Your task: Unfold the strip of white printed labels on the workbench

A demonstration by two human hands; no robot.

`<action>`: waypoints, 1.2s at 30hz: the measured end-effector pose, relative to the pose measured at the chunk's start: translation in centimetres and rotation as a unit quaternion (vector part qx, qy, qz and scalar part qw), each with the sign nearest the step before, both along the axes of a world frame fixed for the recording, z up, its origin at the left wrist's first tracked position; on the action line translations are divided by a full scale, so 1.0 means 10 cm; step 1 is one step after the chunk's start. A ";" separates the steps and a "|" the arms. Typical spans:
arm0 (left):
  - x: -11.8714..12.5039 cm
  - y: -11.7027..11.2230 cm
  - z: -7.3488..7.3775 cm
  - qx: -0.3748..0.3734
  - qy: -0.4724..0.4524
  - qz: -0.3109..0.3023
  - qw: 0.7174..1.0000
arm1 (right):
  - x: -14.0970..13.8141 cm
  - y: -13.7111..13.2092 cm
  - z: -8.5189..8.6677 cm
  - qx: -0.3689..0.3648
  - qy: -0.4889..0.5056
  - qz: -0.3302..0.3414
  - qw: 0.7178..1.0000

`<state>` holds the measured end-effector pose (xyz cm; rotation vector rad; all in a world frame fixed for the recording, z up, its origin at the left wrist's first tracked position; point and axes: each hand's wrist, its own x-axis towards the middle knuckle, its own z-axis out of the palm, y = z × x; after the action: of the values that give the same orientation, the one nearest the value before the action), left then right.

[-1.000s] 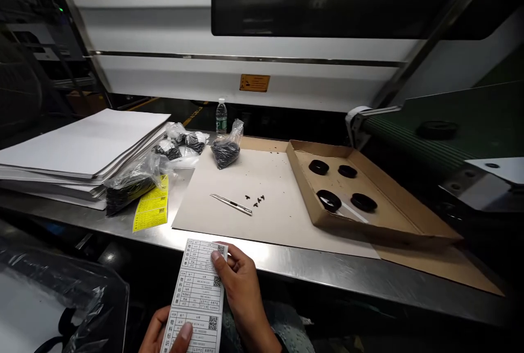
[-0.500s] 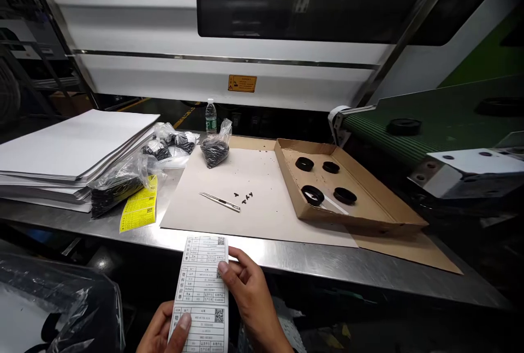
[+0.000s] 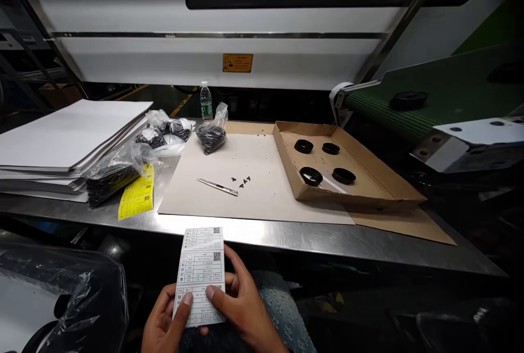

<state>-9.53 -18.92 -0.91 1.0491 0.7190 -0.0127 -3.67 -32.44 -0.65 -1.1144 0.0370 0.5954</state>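
Both of my hands hold a strip of white printed labels with QR codes [image 3: 200, 274] below the steel table's front edge. My left hand [image 3: 164, 317] pinches its lower left corner, thumb on the face. My right hand [image 3: 241, 301] grips its lower right side, thumb across the front. The strip's lower end shows, and its top stands free of my fingers. Neither hand touches anything on the table. Beyond the edge, a utility knife [image 3: 216, 186] and several small black pieces [image 3: 241, 181] lie on a beige card sheet [image 3: 262, 200].
A cardboard tray [image 3: 339, 195] holds several black rubber rings. Nearby are bagged black parts [image 3: 210, 137], yellow labels [image 3: 136, 192], a white sheet stack [image 3: 69, 135], a water bottle [image 3: 206, 102], and a green conveyor belt [image 3: 446, 91]. A clear plastic bag [image 3: 61, 298] sits lower left.
My hands have come closer together, and my right thumb has slid down the strip. The strip's lower end now shows. The table scene has shifted left and up in view.
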 end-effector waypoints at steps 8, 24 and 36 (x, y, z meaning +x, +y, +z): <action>-0.01 -0.02 -0.10 0.019 0.000 -0.046 0.999 | -0.03 -0.05 -0.17 -0.011 0.014 0.006 1.000; -0.01 0.04 -0.25 0.025 0.016 0.002 1.000 | 0.02 -0.07 -0.27 -0.027 0.022 -0.013 0.999; 0.00 0.00 -0.27 0.007 0.011 0.014 1.000 | 0.02 -0.11 -0.26 -0.037 0.012 -0.028 0.999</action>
<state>-9.56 -18.92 -3.56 1.0542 0.7539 0.0051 -3.52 -33.54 -3.25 -1.1738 0.1125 0.5608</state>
